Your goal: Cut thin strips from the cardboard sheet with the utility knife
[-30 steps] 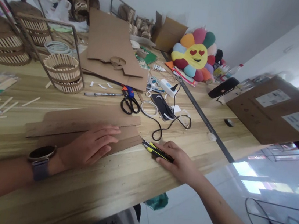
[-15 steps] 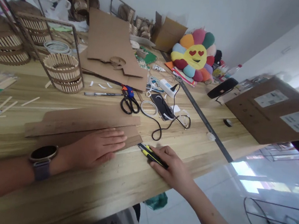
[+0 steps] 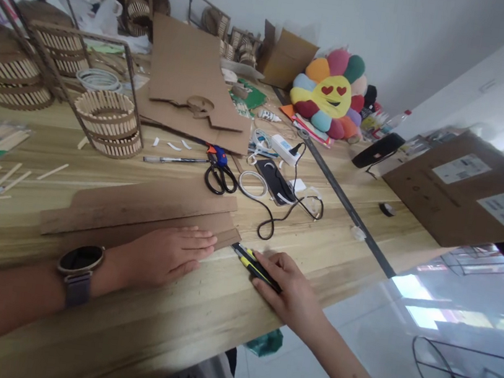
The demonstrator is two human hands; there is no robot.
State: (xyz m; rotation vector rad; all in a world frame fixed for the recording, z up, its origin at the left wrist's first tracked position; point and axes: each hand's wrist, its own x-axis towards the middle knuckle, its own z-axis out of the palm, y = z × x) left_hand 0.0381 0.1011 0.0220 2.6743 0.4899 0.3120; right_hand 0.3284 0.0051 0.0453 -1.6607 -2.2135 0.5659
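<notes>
A pale wall (image 3: 268,3) stands behind a cluttered wooden tabletop (image 3: 166,333); the card (image 3: 137,203), a folded or layered brown strip, lies flat near the person's edge of it, its long axis running left to right, the right end angled slightly away from the person; beyond the card's right end lie the scissors (image 3: 221,178) and a black cord (image 3: 274,222), beyond its left part stands a slatted basket (image 3: 115,141).

The relation that counts is at the card's right corner, nearest the person; the cutter (image 3: 259,269) lies off that corner, its long axis slanting from the handle, right of the card, forward and left to the blade; the blade's tip is at or just beside the card's edge, and contact cannot be told; the right hand (image 3: 298,292) is nearer that corner and grips the cutter, index finger along its far side and thumb along its near side, forearm coming in from the right of the card.

The left hand (image 3: 172,256) is open and palm down over the card's near edge, gripping nothing; its fingers lie together and point toward the card's right end, just short of the blade; a watch (image 3: 81,260) circles its wrist, just off the card's near side.
</notes>
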